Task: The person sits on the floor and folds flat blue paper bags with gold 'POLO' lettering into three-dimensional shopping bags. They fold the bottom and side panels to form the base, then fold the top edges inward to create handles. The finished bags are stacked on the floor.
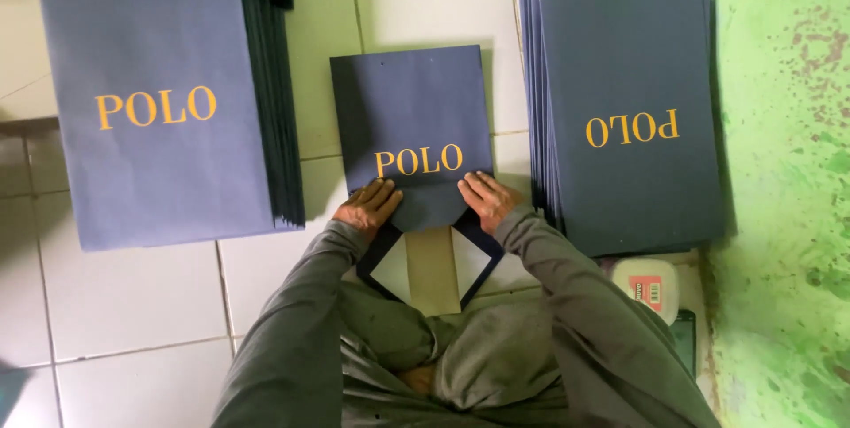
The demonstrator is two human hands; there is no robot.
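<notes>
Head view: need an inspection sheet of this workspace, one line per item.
Surface: white tiled floor, grout lines visible.
Job's things: dark blue paper bag lying flat with gold lettering, its bottom end folded open to show white flaps and a brown strip.
Clutter: stack of flat blue bags to the left; stack of flat bags with pointed open ends to the right; white container with a red label beside the right stack.
Grippers: left hand and right hand both press flat on the bag's lower fold, fingers spread, holding nothing.
Cables: nothing seen.
Surroundings: green stained wall or floor strip at right; grey sleeves.
</notes>
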